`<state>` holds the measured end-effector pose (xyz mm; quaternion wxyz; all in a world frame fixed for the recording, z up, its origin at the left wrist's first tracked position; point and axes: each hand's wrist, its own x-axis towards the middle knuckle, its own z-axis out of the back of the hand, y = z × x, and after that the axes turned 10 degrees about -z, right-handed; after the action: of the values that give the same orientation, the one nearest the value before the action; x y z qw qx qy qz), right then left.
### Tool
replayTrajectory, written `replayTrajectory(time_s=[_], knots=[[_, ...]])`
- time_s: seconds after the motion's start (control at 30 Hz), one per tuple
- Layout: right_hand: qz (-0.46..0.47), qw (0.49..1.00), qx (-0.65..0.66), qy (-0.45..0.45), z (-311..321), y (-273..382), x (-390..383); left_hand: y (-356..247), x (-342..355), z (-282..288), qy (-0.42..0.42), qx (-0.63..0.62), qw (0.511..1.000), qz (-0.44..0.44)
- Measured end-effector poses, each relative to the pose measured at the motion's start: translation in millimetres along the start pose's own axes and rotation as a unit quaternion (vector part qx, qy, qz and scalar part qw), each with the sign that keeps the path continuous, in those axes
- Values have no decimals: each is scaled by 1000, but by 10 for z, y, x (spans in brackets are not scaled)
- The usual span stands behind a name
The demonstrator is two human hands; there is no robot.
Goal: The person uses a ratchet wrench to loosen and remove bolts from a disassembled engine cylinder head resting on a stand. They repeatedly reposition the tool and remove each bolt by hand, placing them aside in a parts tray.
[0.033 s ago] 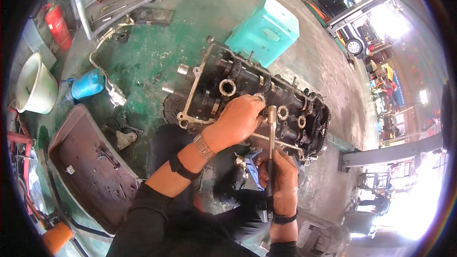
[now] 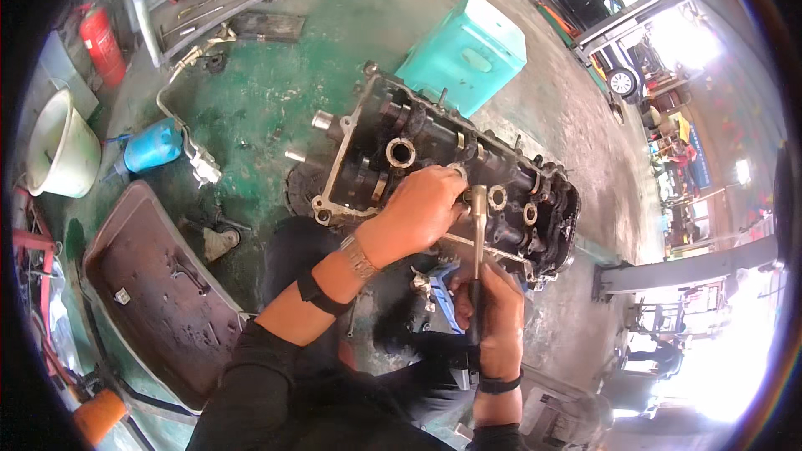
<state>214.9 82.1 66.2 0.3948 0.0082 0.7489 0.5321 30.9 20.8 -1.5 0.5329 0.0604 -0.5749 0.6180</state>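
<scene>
An engine cylinder head (image 2: 355,154) with dark, oily camshafts and several round openings sits in front of me. My right hand (image 2: 499,305) grips the dark handle of a ratchet wrench (image 2: 479,225), whose metal head lies over the middle of the cylinder head. Over the same spot, my left hand (image 2: 418,209) has its fingers curled closed beside the ratchet's head. Whatever those fingers hold is hidden beneath them.
A turquoise box (image 2: 468,50) stands behind the cylinder head. To the left are a brown tray (image 2: 159,284), a white bucket (image 2: 63,146), a blue container (image 2: 153,147) and a red fire extinguisher (image 2: 102,46). A metal rack (image 2: 209,0) stands farther back.
</scene>
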Motion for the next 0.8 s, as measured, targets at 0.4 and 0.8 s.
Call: replayTrajectory(time_s=[0.4,0.8], knots=[[119,988,-95,-35,-63,-117,43,43,-22,-24,12,6,1000,-7],[151,949,-249,-123,4,-174,91,28,-26,-15,-10,-15,1000,-15]])
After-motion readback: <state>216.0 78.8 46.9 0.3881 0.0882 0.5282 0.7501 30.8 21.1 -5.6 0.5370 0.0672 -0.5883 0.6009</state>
